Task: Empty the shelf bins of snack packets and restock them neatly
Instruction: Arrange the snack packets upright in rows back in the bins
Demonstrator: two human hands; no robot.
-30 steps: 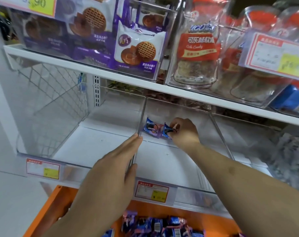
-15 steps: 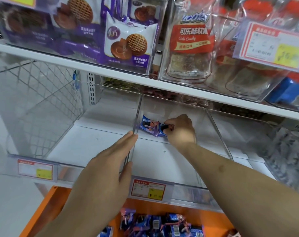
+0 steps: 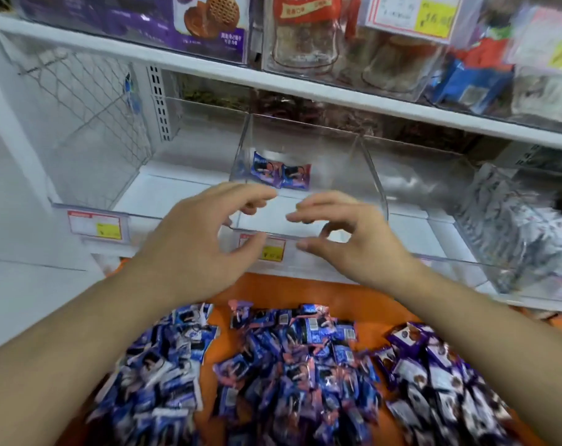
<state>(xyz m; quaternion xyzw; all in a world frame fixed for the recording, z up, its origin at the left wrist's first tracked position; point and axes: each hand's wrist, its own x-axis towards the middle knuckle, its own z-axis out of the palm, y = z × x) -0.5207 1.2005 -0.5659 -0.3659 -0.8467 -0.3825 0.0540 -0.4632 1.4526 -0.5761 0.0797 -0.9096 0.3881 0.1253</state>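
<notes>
Clear bin [image 3: 374,175] holds two packets [image 3: 281,174] far inside. Left hand [image 3: 196,239], right hand [image 3: 353,239] near front, grips released, empty.

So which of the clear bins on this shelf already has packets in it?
The middle bin, straight behind both hands: two blue-and-pink packets stand at its back. The left bin holds none; the right one's contents are too blurred to tell.

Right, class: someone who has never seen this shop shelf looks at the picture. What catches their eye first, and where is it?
First, the heap of blue snack packets on the orange surface at the bottom. Next, the left hand and right hand, both empty, hovering in front of the clear middle bin. Two blue packets stand side by side at the back of that bin.
</notes>
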